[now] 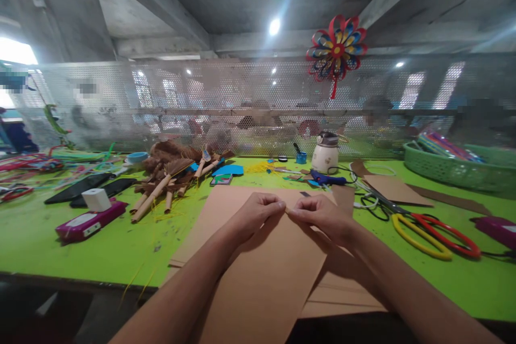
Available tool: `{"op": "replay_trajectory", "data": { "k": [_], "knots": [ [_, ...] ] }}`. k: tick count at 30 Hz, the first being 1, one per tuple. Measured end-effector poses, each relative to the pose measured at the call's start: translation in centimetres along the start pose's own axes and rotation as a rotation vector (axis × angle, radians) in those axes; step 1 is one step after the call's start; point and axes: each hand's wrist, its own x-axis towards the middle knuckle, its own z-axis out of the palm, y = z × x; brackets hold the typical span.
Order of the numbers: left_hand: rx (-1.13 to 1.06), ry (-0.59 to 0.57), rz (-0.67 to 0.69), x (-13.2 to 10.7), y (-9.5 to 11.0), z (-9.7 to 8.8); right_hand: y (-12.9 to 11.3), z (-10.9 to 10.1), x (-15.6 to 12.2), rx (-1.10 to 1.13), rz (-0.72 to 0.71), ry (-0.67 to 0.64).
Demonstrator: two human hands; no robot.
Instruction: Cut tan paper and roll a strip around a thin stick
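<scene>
Both of my hands meet over a sheet of brown kraft paper that slants down toward me. My left hand pinches the sheet's far edge between thumb and fingers. Close beside it, my right hand is pinched on the same edge, which looks slightly rolled between the fingertips. Underneath lie more brown sheets, stacked on the green table. Several rolled brown paper tubes with frayed brown tops lie to the left of the stack.
Large scissors with yellow and red handles lie right of the paper. A blue glue gun and a cream bottle stand behind. Purple power strip sits left; green basket far right. A perforated metal screen runs along the back.
</scene>
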Motion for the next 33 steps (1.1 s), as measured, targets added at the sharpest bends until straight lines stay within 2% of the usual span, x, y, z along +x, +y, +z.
{"op": "replay_trajectory", "data": {
  "k": [7,15,25,33],
  "knots": [
    [0.055,0.054,-0.008,0.04,0.27,0.32,0.33,0.41,0.1,-0.012,-0.001,0.067],
    [0.113,0.021,0.016,-0.04,0.33,0.18,0.52,0.29,0.13,-0.056,-0.022,0.045],
    [0.138,0.033,0.019,-0.12,0.55,0.28,0.64,0.47,0.23,-0.084,-0.029,0.091],
    [0.075,0.016,0.016,0.09,0.02,0.16,0.04,0.84,-0.08,-0.08,-0.042,0.099]
  ]
}}
